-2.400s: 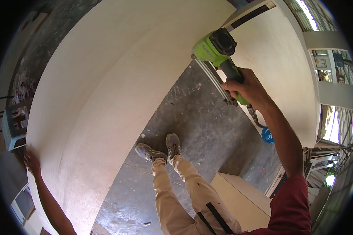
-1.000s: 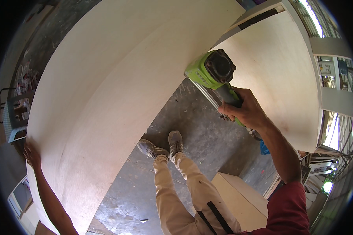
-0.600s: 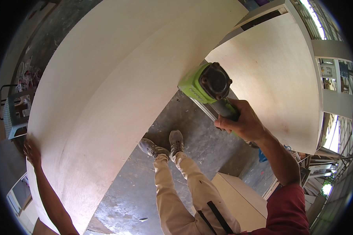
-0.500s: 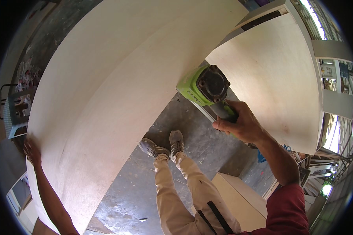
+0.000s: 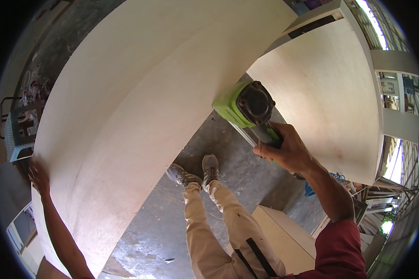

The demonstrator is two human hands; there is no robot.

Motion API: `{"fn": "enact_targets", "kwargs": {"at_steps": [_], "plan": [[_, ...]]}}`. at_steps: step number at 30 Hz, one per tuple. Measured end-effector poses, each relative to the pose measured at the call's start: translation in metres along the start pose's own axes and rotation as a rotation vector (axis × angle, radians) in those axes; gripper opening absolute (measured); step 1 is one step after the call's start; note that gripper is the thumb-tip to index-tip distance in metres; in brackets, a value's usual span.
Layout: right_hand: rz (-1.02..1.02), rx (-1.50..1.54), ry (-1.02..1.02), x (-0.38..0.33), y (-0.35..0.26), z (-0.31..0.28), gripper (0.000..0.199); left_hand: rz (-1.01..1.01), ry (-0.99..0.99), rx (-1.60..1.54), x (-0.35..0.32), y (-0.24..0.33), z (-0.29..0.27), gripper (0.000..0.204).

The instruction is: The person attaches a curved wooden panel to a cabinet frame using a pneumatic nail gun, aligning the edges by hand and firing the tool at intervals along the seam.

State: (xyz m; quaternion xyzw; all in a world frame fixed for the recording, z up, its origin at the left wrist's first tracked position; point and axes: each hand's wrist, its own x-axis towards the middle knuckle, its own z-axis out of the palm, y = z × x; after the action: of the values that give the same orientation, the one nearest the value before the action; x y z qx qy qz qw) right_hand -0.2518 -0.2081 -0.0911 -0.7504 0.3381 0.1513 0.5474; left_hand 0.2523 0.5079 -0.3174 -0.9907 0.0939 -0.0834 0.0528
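Observation:
A green and black nail gun (image 5: pixel 257 104) is in my right hand (image 5: pixel 286 148), whose fingers wrap round its dark handle. Its green nose end meets the near right edge of a large pale plywood panel (image 5: pixel 125 111); the tip itself is hidden behind the tool's body. Far to the left, my left hand (image 5: pixel 39 179) grips the panel's outer edge, its fingers bent over the rim and partly out of sight. Wide and curved by the lens, the panel fills much of the left and upper view.
A second pale panel (image 5: pixel 323 102) in a frame stands at the right. Beside my legs is a plywood box (image 5: pixel 284 232). A light blue stool (image 5: pixel 15 135) stands beyond the left edge. Wood scraps (image 5: pixel 379 202) lie at the far right. My shoes (image 5: pixel 210 167) stand on the concrete floor.
The nail gun and my right hand have shifted slightly down and to the right. My left hand stays at the panel's edge.

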Motion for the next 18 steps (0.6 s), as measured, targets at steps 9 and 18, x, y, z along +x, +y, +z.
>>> {"fn": "enact_targets", "kwargs": {"at_steps": [9,18], "plan": [[0.011,0.006,-0.055,0.001,0.000,0.009,0.051,-0.029,-0.037,0.083,-0.009,0.013,0.001,0.058],[0.068,-0.068,-0.001,-0.030,0.006,0.010,0.044,0.023,-0.031,0.130,-0.011,0.012,0.001,0.053]]}}
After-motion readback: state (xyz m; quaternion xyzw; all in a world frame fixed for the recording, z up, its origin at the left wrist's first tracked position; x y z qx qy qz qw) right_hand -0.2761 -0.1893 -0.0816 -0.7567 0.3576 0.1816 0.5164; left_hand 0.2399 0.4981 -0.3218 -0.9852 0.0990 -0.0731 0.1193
